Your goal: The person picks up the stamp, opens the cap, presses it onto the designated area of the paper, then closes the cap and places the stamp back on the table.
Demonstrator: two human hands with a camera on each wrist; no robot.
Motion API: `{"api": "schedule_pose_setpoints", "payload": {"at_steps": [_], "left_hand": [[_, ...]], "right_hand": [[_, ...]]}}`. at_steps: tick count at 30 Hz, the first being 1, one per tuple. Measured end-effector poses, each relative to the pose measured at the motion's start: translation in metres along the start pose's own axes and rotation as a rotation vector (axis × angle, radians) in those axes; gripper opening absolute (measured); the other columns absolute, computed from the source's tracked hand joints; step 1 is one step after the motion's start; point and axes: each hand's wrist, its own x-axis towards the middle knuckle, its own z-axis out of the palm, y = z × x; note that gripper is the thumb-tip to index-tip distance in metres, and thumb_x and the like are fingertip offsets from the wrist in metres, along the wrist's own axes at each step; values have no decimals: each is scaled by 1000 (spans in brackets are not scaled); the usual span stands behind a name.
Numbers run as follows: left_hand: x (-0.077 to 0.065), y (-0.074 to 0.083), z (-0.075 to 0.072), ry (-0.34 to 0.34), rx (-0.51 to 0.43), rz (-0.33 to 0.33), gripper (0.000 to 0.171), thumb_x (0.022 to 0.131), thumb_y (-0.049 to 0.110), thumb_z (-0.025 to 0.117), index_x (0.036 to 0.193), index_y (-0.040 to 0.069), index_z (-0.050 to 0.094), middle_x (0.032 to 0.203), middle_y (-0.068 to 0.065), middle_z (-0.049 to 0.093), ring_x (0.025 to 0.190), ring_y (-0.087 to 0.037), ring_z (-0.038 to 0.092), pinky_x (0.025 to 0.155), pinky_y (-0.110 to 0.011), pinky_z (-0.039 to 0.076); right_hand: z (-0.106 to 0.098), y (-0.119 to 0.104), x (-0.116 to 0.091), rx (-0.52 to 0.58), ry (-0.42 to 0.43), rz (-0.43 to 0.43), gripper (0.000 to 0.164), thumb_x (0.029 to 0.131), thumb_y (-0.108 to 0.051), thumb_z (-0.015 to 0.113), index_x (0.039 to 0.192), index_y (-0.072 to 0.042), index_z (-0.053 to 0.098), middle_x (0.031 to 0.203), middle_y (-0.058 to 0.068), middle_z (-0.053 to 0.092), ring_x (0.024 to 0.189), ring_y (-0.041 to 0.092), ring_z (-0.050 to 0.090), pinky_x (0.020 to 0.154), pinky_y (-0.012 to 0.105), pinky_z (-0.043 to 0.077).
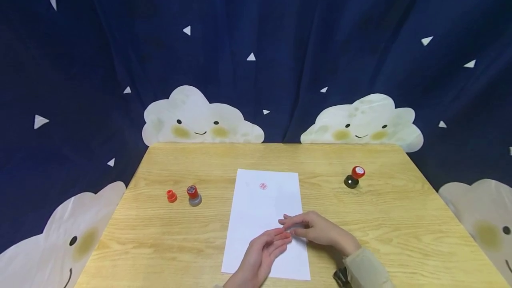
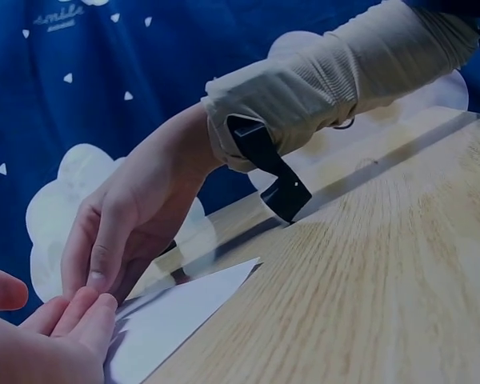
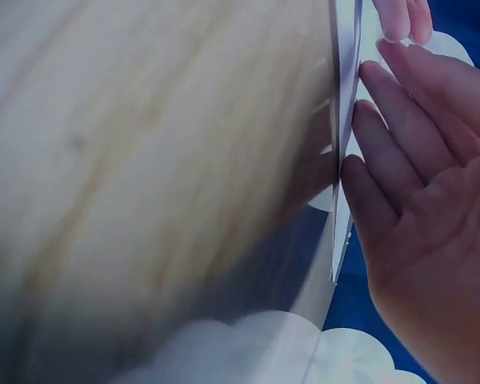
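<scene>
Head view: I see a left hand [image 1: 262, 252] and right hand [image 1: 318, 228] close together over the paper [image 1: 254, 214], fingers [image 3: 404, 116] loosely extended, gripping nothing. Beneath the paper is the counter [image 1: 192, 243]; a red-topped stamp [image 1: 194, 196] stands left.

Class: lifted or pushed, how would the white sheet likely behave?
The white sheet would probably bend, since its edge looks thin in the right wrist view. Pushed, it might slide rather than tip, as it lies flat on the table.
</scene>
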Motion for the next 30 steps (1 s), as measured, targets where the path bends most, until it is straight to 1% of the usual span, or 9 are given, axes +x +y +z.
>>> {"api": "schedule_pose_setpoints", "payload": {"at_steps": [5,10,14,18,22,24,26,28,30], "left_hand": [[1,2,3,-1,1,7,45,95,14,41,132,-12,41,124,-24,53,121,-32,51,104,-35,40],[-4,9,1,-27,57,28,46,95,14,42,131,-14,40,124,-26,53,120,-33,51,103,-37,41],[-5,18,-3,-58,93,50,48,97,16,38,133,-16,34,130,-30,47,123,-35,48,105,-38,39],[-2,24,-3,-43,73,40,51,99,21,39,134,-15,34,132,-30,45,122,-35,48,106,-38,38],[4,21,5,-38,-5,22,51,98,21,40,135,-14,34,129,-29,48,122,-37,49,106,-40,38],[8,19,11,-48,-31,16,51,97,21,41,135,-14,35,129,-28,49,122,-37,49,106,-40,37],[13,17,17,-63,-50,9,52,97,21,41,136,-13,34,130,-28,49,122,-37,48,107,-41,37],[18,15,23,-80,-60,1,52,97,22,40,137,-11,34,132,-28,47,123,-37,47,108,-42,35],[23,13,29,-96,-75,-2,53,97,22,40,138,-11,32,135,-30,43,125,-38,45,108,-43,34]], "right_hand": [[-3,-4,4,-34,-12,6,33,92,-7,56,116,-26,67,129,-8,58,129,18,43,110,29,30],[-7,-9,6,-85,-20,11,27,93,-18,57,118,-23,66,127,-8,58,128,16,45,109,36,32],[-20,-14,3,-153,41,-3,28,93,-22,58,120,-16,65,125,-5,61,122,18,51,105,41,39],[-45,-18,-3,-276,204,-8,27,91,-20,61,117,-13,66,119,-2,64,114,19,57,98,43,45],[-74,-18,-9,-445,398,-3,23,89,-18,64,110,-11,69,110,2,68,105,22,62,88,45,51],[-89,-16,-12,-531,509,-2,22,88,-16,65,108,-8,69,106,7,68,91,23,65,76,43,54],[-103,-13,-15,-614,618,20,23,88,-15,64,110,-7,68,106,12,68,76,22,65,65,40,53],[-116,-6,-19,-688,719,70,27,88,-16,64,113,-7,65,107,14,66,67,21,59,57,38,49],[-129,2,-22,-740,782,138,34,88,-17,64,120,-7,61,115,18,61,73,27,56,57,42,47]]}}
